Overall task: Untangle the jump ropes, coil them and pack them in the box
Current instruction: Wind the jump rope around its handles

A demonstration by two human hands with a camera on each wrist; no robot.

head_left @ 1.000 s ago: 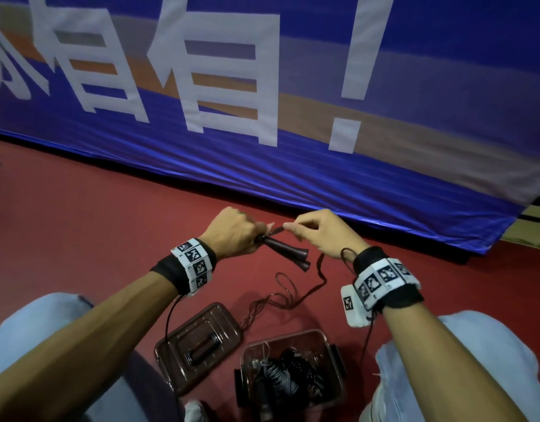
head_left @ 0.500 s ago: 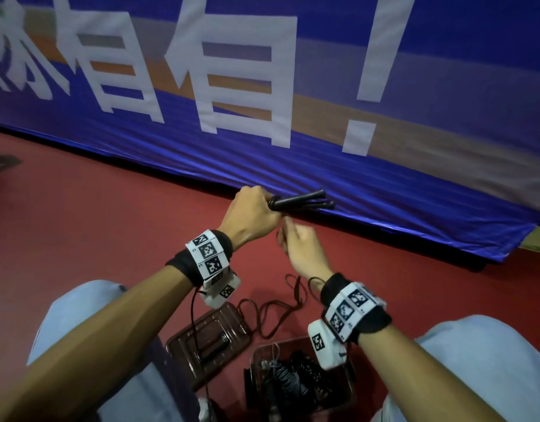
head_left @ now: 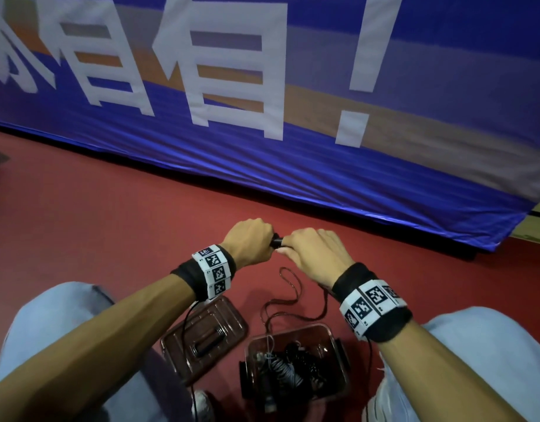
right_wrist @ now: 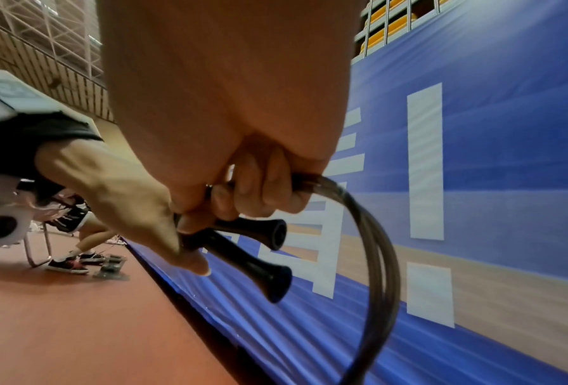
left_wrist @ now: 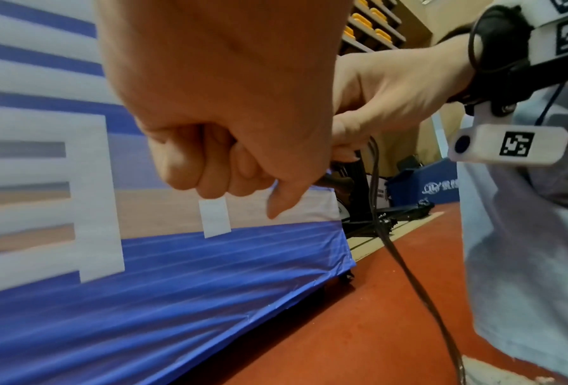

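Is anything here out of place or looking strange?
Nothing looks damaged. Only the brown rope trails loose on the red floor beside the open box, not yet coiled.

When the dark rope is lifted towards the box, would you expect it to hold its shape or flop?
Probably flop: the dark rope trails in loose loops on the floor. It looks springy, arcing from the right hand. The handles seem rigid.

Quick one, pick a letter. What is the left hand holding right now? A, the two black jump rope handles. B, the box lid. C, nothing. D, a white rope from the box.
A: in the right wrist view the left hand grips both black handles, bunched together.
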